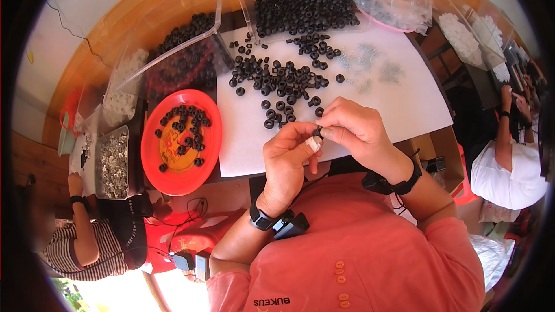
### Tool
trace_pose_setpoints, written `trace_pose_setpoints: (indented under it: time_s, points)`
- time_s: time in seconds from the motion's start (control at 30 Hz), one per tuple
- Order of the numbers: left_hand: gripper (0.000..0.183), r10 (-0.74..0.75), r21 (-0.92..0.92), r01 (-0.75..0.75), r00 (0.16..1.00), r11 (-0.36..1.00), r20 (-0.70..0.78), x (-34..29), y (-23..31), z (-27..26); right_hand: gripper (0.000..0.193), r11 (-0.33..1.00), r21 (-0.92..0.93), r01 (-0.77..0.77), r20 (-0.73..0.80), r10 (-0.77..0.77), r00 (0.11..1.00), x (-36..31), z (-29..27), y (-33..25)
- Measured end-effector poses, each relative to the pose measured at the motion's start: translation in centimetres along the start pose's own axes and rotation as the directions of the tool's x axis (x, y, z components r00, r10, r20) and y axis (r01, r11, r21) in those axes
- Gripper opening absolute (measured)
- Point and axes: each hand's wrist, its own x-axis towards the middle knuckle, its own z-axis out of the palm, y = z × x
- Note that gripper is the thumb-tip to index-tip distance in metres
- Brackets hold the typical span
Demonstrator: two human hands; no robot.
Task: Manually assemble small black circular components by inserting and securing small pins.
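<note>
My left hand [286,159] pinches a small round black plastic part [317,132] between thumb and fingers, just past the white table's near edge. White tape [314,143] wraps the left thumb. My right hand [359,134] meets it from the right, thumb and forefinger pressed together at the black part; whatever lies between those fingertips is too small to make out. Beyond both hands, many loose black parts [277,78] of the same kind lie scattered over the white tabletop [248,144]. Small clear pieces [365,58] are spread to their right.
A red plate [151,164] with black parts stands left, beside a metal tray [119,190] of small shiny pieces. Clear bins [221,8] line the back, near a plastic bag [407,3]. Other people sit left, in a striped shirt [107,248], and right, in a white shirt [509,167].
</note>
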Motion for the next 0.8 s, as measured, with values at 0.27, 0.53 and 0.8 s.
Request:
trace_pose_setpoints:
  time_s: [0.27,0.53,0.8]
  points:
    - [0.016,-0.025,0.07,0.028,0.999,0.997,-0.04,-0.1,0.3,0.4,0.014,0.95,-0.288,0.118,0.089,-0.096,0.991,0.3,-0.8,-0.7]
    - [0.017,-0.027,0.073,0.029,0.999,0.997,-0.025,-0.1,0.1,0.1,0.022,0.872,-0.455,0.177,0.073,-0.161,0.984,0.2,-0.1,-1.3]
    - [0.016,-0.009,0.05,0.01,1.0,0.999,-0.026,-0.3,-0.1,0.2,0.019,0.931,-0.307,0.196,0.001,-0.205,0.979,-0.5,0.5,0.4]
